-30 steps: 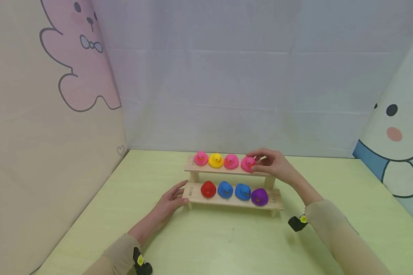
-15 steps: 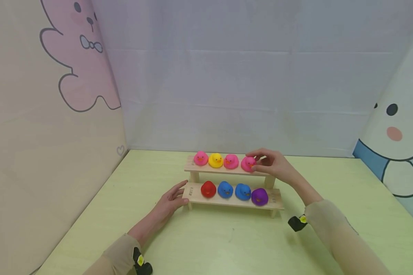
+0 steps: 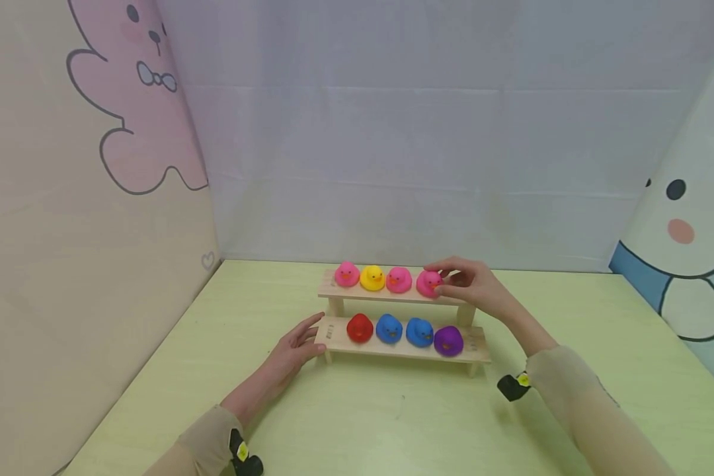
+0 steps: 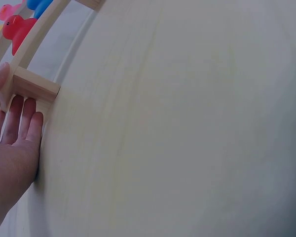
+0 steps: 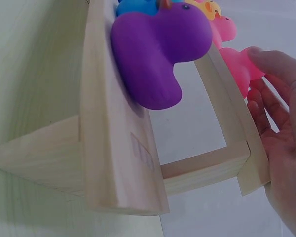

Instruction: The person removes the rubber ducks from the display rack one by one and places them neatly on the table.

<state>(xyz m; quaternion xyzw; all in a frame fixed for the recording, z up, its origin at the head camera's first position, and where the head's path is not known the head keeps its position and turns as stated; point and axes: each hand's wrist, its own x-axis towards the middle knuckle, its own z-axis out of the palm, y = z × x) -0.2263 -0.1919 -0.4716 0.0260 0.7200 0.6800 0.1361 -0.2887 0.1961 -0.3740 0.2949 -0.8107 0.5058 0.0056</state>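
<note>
A two-step wooden rack [image 3: 393,352] bears toy ducks on both shelves. My right hand [image 3: 473,285] is at the right end of the upper shelf, thumb and fingers pinching a pink rubber duck [image 3: 428,284]. In the right wrist view, the thumb lies along that pink duck [image 5: 241,66], which sits on the shelf. My left hand [image 3: 291,349] holds the left end of the lower shelf, its thumb by the front corner. From the left wrist view, its fingers [image 4: 24,116] reach beneath the board beside the wooden leg [image 4: 37,85].
Along the upper shelf sit two more pink ducks [image 3: 348,274] [image 3: 399,279] and a yellow duck [image 3: 373,278]. Below are a red duck [image 3: 359,328], two blue ducks [image 3: 389,329] [image 3: 420,332] and a purple duck [image 3: 449,341]. A pale wall cloth [image 3: 357,145] hangs behind the table [image 3: 393,423].
</note>
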